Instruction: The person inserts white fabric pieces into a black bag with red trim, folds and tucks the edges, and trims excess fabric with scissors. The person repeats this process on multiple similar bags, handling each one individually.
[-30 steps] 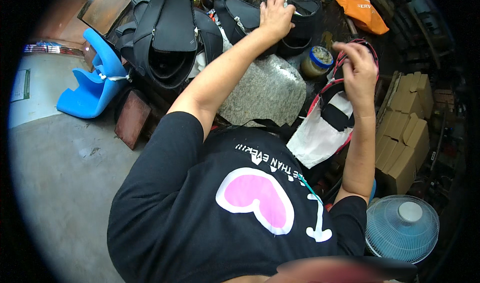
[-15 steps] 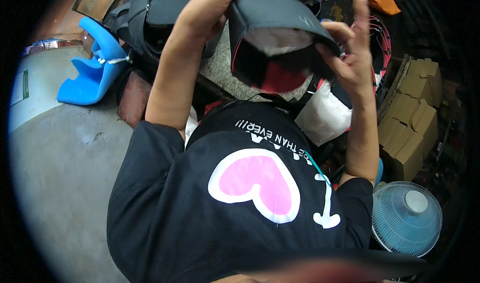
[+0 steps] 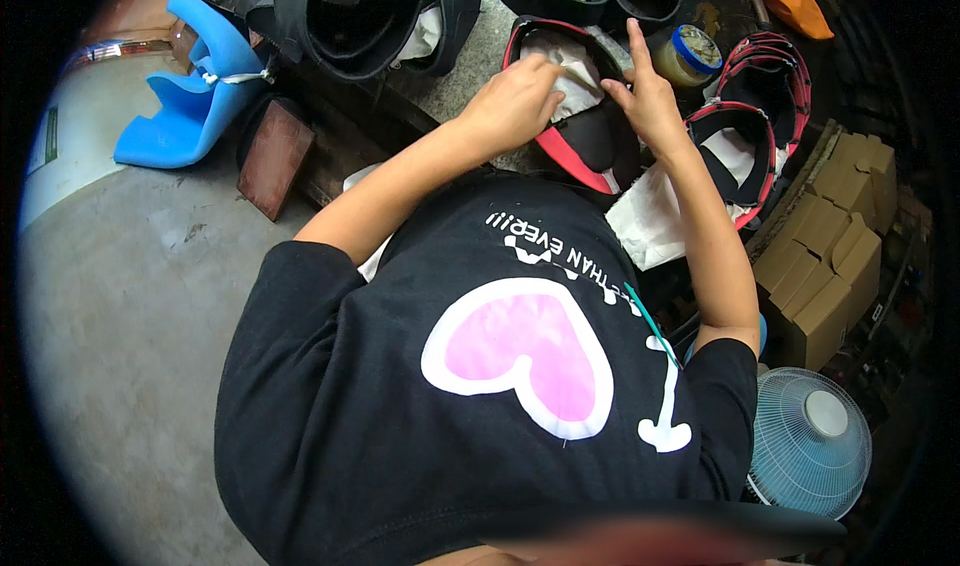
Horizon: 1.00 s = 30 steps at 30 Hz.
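A black hollow piece with a red edge, which looks like a shoe upper, lies tilted in front of my torso, its opening facing up. White lining shows inside it. My left hand reaches over the opening, fingers curled together at the lining; the fingertips are partly hidden. At the right rim is my right hand, index finger stretched out and thumb apart, the other fingers folded behind. Close by stands a jar with a blue rim, holding something pale.
Similar red-edged black uppers sit at right beside a white cloth. Black bags or uppers lie at the back. Cardboard boxes and a fan stand right; a blue foam-like piece and reddish board are left.
Both hands have come down and nearer to me with the upper, which has turned from held up to lying opening-up. My left hand has moved from its outer side to its lining.
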Tool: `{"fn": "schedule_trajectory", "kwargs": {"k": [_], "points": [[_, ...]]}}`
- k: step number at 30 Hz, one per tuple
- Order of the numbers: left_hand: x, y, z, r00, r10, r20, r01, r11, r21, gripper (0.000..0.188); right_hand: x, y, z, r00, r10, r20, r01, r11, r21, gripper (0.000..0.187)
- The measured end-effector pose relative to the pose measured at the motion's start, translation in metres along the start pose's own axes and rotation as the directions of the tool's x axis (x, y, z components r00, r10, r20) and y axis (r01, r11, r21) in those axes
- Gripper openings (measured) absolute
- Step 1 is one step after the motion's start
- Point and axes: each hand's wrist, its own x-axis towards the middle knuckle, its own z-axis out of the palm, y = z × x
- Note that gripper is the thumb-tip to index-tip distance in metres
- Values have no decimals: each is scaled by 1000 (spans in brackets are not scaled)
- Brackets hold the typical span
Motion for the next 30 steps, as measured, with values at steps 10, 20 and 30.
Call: {"fn": "schedule_trajectory", "kwargs": {"k": [10, 20, 30], "points": [[45, -2, 29, 994, 23, 108, -58, 938, 342, 29, 14, 23, 17, 987, -18, -159, 15, 1000, -19, 85], [27, 40, 11, 884, 445, -143, -464, 871, -163, 21, 13, 29, 25, 981, 37, -189, -19, 995, 98, 86], [51, -3, 16, 843, -233, 485, 36, 924, 382, 21, 22, 17, 35, 966, 45, -256, -19, 995, 101, 88]]}}
